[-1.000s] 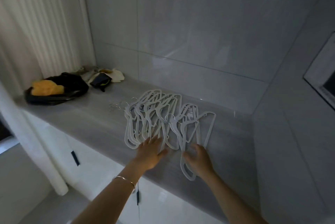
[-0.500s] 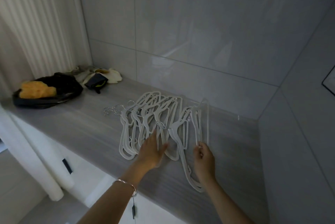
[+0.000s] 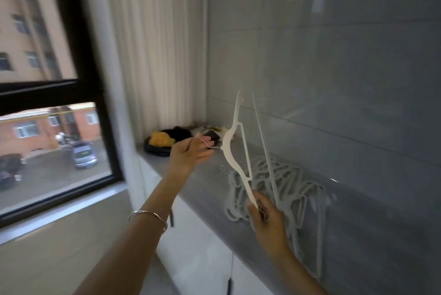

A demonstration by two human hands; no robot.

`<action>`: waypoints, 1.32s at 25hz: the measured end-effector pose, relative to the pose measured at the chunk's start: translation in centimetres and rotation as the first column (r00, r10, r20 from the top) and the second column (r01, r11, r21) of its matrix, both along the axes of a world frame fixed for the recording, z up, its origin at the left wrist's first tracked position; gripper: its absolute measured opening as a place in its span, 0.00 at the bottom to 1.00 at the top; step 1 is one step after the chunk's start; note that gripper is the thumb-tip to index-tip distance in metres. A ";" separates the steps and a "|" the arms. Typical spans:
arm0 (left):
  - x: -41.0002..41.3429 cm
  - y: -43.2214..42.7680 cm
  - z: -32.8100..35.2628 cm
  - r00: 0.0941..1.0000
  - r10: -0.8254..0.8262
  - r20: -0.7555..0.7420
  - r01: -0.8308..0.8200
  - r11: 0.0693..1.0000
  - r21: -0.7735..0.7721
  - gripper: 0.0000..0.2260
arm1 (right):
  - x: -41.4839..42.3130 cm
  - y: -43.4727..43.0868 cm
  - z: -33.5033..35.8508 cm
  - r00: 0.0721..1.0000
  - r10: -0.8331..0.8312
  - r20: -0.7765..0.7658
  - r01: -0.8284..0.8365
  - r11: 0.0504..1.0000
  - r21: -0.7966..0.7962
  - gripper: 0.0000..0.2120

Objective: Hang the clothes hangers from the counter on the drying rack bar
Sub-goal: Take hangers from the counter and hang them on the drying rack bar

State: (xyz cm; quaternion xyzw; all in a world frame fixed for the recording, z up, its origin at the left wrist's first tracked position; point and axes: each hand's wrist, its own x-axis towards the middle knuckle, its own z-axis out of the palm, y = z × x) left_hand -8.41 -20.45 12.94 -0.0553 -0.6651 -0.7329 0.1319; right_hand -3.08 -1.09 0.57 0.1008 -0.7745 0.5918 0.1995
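Far left of the left hand (image 3: 188,158) is a black-framed window (image 3: 91,60), with a pale curtain (image 3: 155,44) above and beyond that hand. Just behind its fingertips a black bag (image 3: 164,148) holding a yellow cloth (image 3: 159,138) lies on the grey counter (image 3: 210,189). The left hand's fingers are stretched nearly straight, and the wire hook (image 3: 207,144) of a white clothes hanger (image 3: 230,151) lies against them. The hanger stands tilted in the air between both hands. The right hand (image 3: 267,220) pinches its lower end. Behind and right of that hand the pile of hangers (image 3: 296,189) lies on the counter.
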 end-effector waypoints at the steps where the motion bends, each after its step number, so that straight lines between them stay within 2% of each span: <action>1: 2.4 -1.4 1.1 0.999 0.044 0.002 -0.044 0.999 0.031 0.14 | 1.1 -1.3 1.0 0.999 0.044 -0.030 -0.044 0.999 -0.022 0.10; 3: 8.1 -4.0 3.3 0.988 0.151 -0.009 -0.150 0.985 0.088 0.14 | 4.5 -4.0 3.4 0.982 0.156 -0.103 -0.162 0.986 -0.050 0.11; 6: 17.1 -6.4 6.0 0.940 0.327 -0.095 -0.318 0.943 0.099 0.13 | 9.6 -6.8 6.0 0.939 0.301 -0.166 -0.311 0.950 -0.035 0.05; 8: 24.7 -7.3 7.7 0.859 0.469 -0.204 -0.469 0.882 0.052 0.15 | 14.2 -8.4 7.4 0.891 0.409 -0.196 -0.425 0.904 -0.043 0.09; 10: 31.5 -7.7 9.6 0.775 0.561 -0.292 -0.586 0.810 0.003 0.16 | 18.5 -10.0 9.0 0.844 0.490 -0.216 -0.510 0.859 -0.042 0.09; 12: 38.3 -8.1 11.9 0.691 0.634 -0.347 -0.676 0.737 0.000 0.17 | 23.2 -11.9 11.4 0.777 0.569 -0.269 -0.603 0.796 -0.060 0.09; 16: 51.2 -9.6 16.8 0.608 0.701 -0.372 -0.729 0.679 0.089 0.27 | 32.0 -16.4 16.2 0.641 0.679 -0.360 -0.749 0.655 -0.099 0.10; 18: 57.7 -11.4 17.8 0.502 0.757 -0.419 -0.785 0.602 0.148 0.26 | 37.1 -18.8 17.9 0.530 0.744 -0.407 -0.829 0.556 -0.062 0.11; 19: 60.6 -12.7 17.7 0.418 0.784 -0.459 -0.832 0.533 0.153 0.21 | 39.6 -19.9 18.6 0.478 0.772 -0.419 -0.858 0.513 -0.035 0.12; 20: 63.9 -13.9 17.4 0.321 0.796 -0.513 -0.899 0.426 0.099 0.17 | 42.2 -21.1 19.2 0.429 0.799 -0.423 -0.884 0.468 -0.012 0.12; 22: 70.6 -16.4 16.8 0.190 0.749 -0.634 -0.982 0.155 -0.112 0.21 | 47.6 -23.7 20.4 0.336 0.837 -0.432 -0.921 0.389 0.038 0.13; 25: 80.7 -19.6 16.3 0.111 0.638 -0.762 -0.893 -0.273 -0.359 0.31 | 55.5 -27.9 20.9 0.216 0.892 -0.397 -0.952 0.283 0.118 0.12; 27: 87.6 -21.6 15.6 0.085 0.608 -0.789 -0.746 -0.487 -0.455 0.34 | 60.9 -30.8 20.8 0.147 0.918 -0.368 -0.960 0.222 0.172 0.11; 29: 93.9 -23.3 14.5 0.073 0.615 -0.785 -0.604 -0.599 -0.525 0.32 | 65.9 -33.4 20.3 0.096 0.919 -0.383 -0.951 0.198 0.237 0.09; 31: 99.7 -24.8 12.9 0.060 0.678 -0.733 -0.523 -0.604 -0.601 0.25 | 70.0 -35.8 19.4 0.056 0.922 -0.382 -0.935 0.183 0.305 0.09; 33: 104.9 -26.0 11.3 0.069 0.721 -0.690 -0.473 -0.585 -0.659 0.14 | 73.6 -37.9 18.3 0.033 0.939 -0.342 -0.925 0.158 0.345 0.09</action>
